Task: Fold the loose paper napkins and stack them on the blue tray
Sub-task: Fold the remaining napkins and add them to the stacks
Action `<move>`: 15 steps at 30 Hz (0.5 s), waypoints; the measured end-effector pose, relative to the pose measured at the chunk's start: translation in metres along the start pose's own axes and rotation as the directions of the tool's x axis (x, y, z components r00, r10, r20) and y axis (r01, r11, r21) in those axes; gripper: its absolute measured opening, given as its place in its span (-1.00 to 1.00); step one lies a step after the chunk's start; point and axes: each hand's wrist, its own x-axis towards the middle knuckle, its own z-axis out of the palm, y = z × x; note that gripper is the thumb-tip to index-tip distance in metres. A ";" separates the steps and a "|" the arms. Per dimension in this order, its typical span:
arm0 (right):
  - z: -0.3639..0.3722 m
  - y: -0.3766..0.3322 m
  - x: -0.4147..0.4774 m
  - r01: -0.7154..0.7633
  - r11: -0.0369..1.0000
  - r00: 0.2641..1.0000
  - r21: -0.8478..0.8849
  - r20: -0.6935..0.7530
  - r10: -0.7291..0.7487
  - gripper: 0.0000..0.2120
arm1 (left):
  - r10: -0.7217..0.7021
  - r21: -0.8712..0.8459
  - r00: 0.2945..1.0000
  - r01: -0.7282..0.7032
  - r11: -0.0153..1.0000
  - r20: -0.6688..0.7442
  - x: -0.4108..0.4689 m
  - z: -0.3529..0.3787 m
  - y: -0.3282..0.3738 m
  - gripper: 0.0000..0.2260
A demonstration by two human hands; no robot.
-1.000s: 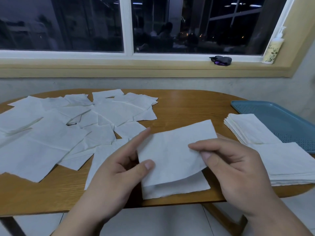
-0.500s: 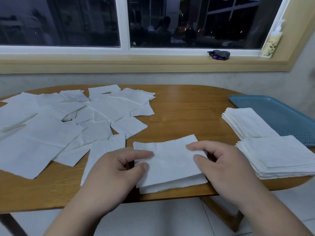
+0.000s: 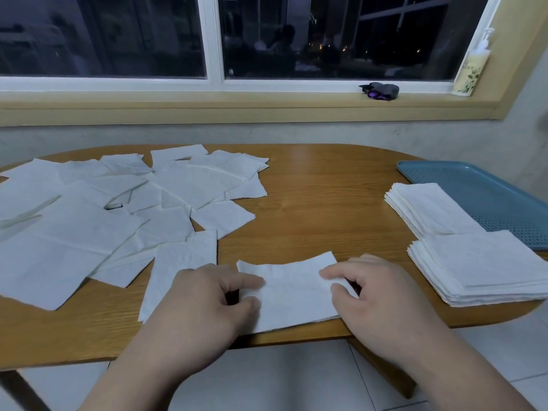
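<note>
Your left hand point(image 3: 201, 304) and right hand point(image 3: 382, 304) each pinch an end of the half-folded napkin point(image 3: 293, 292) at the wooden table's point(image 3: 326, 197) near edge. Two folded stacks point(image 3: 480, 265) sit right, overlapping the blue tray's point(image 3: 489, 188) near rim. Plenty of loose napkins point(image 3: 89, 221) wait on the left, so you're likely midway. Far off there's a dark window and a pump bottle point(image 3: 473, 69) on the sill.

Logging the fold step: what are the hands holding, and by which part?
A folded napkin: left hand pinches its left end, right hand its right end.
</note>
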 end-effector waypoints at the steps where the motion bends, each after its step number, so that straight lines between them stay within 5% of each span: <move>1: 0.001 0.001 0.000 0.007 1.000 1.000 -0.015 0.000 -0.007 -0.72 | -0.003 0.013 1.000 0.002 1.000 0.010 0.000 0.000 -0.001 -0.80; 15: 0.007 0.004 -0.002 0.082 0.990 0.994 -0.117 -0.058 -0.089 -0.81 | 0.210 0.144 0.971 -0.192 0.971 -0.119 -0.004 0.003 -0.001 -0.93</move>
